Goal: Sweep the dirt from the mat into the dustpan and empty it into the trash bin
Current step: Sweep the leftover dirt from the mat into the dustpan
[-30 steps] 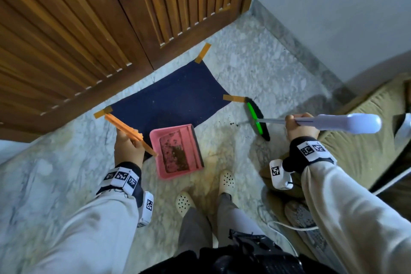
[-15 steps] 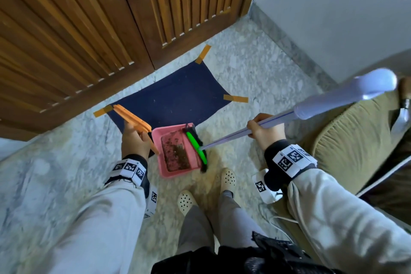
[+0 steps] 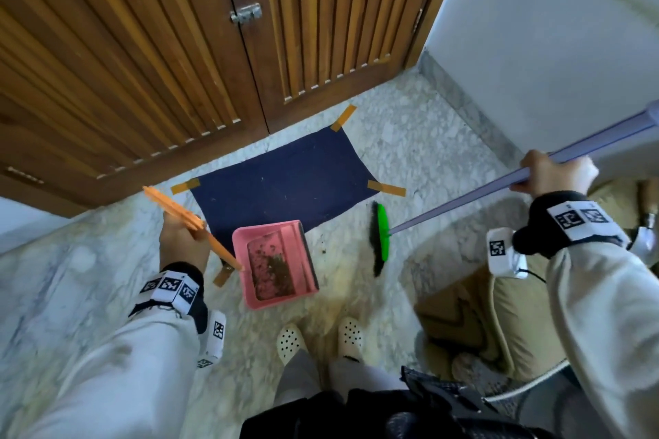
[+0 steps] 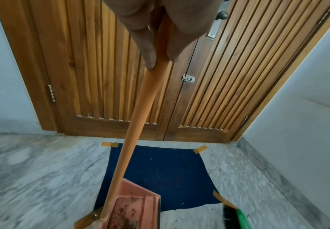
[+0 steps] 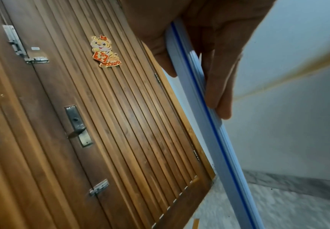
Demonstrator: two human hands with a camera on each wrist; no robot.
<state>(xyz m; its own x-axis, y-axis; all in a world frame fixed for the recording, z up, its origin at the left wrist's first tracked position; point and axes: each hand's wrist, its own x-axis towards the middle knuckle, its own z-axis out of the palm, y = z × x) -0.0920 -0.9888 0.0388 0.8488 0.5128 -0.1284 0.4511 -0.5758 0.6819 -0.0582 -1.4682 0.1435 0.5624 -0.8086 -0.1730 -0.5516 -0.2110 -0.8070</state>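
No legible writing shows anywhere; the characters on the gold-and-red tiger sticker (image 5: 105,51) on the wooden door (image 5: 121,124) are too small to read.

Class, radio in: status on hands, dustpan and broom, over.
Left hand grips dustpan handle; right hand grips broom pole. Pink dustpan holds dirt. Specks on floor; nothing blocking.

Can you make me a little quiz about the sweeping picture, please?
1. True or false: the broom head is inside the pink dustpan.
2. Which of the hands grips the orange dustpan handle: A) left hand B) right hand?
3. Fill in: dirt specks lie on the marble floor between the dustpan and the ____.

Key:
1. False. It stands on the floor to the dustpan's right, apart from it.
2. A. The right hand grips the broom pole.
3. Broom.
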